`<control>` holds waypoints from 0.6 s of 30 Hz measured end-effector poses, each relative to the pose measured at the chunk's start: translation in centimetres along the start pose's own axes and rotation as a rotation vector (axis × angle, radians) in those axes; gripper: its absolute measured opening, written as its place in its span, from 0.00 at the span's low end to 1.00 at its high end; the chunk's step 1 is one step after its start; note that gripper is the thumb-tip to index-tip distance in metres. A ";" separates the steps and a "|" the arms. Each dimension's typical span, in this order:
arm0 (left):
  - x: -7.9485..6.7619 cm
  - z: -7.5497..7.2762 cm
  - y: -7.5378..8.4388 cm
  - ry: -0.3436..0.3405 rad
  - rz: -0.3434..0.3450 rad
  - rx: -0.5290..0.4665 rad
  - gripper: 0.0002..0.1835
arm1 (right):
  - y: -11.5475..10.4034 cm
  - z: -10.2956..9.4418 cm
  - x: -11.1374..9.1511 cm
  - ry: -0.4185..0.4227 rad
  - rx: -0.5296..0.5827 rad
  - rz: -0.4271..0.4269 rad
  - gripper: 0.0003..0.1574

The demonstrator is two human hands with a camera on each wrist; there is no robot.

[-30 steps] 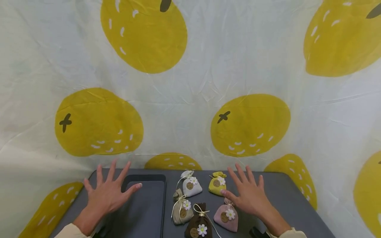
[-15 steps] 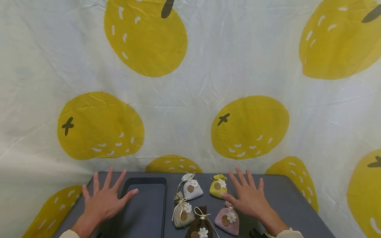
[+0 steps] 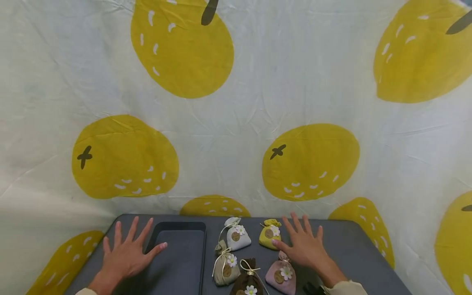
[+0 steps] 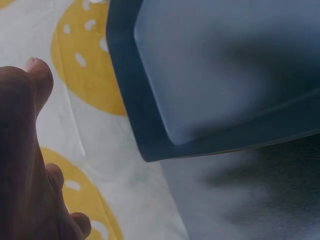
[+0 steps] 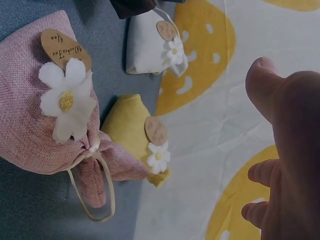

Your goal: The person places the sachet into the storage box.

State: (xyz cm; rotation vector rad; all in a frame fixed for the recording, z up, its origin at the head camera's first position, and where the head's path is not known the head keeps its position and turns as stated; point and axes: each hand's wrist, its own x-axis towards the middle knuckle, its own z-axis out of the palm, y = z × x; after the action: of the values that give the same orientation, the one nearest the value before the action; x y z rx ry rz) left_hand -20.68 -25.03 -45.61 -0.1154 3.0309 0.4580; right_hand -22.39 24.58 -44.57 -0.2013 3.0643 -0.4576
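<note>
My left hand [image 3: 125,258] hovers with fingers spread over the left side of a dark shallow tray [image 3: 177,262], touching nothing that I can see. Fingers also spread, my right hand [image 3: 304,248] is held above the table beside a yellow drawstring pouch [image 3: 270,237] and a pink drawstring pouch [image 3: 281,276]. Farther left lie a white pouch [image 3: 239,237], a beige pouch [image 3: 226,268] and a dark brown pouch [image 3: 248,282], cut off by the lower edge. Each pouch bears a white flower and a round tag. In the right wrist view the pink pouch [image 5: 35,95] is closest.
All this lies on a dark grey table [image 3: 354,254]. A white cloth [image 3: 228,159] printed with yellow fruit hangs behind it and at both sides. The tray's raised rim [image 4: 135,100] shows in the left wrist view.
Both hands sink a little lower in the head view, and the left hand shifts slightly left. The view tilts up slightly. The pouches and tray keep their places on the table.
</note>
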 end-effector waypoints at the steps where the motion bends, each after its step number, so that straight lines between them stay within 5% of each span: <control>1: 0.0 0.2 -0.2 -0.009 -0.001 -0.003 0.61 | 0.0 0.1 0.1 -0.007 0.006 0.005 0.61; 18: 1.1 2.1 -2.1 -0.214 -0.029 -0.089 0.62 | 1.3 1.8 3.5 -0.069 0.047 0.050 0.61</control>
State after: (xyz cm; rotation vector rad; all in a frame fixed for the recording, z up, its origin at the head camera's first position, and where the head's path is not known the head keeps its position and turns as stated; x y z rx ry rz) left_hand -21.44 -26.48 -48.31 -0.1072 2.7973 0.5643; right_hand -25.96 24.82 -46.76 -0.1357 2.9801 -0.5084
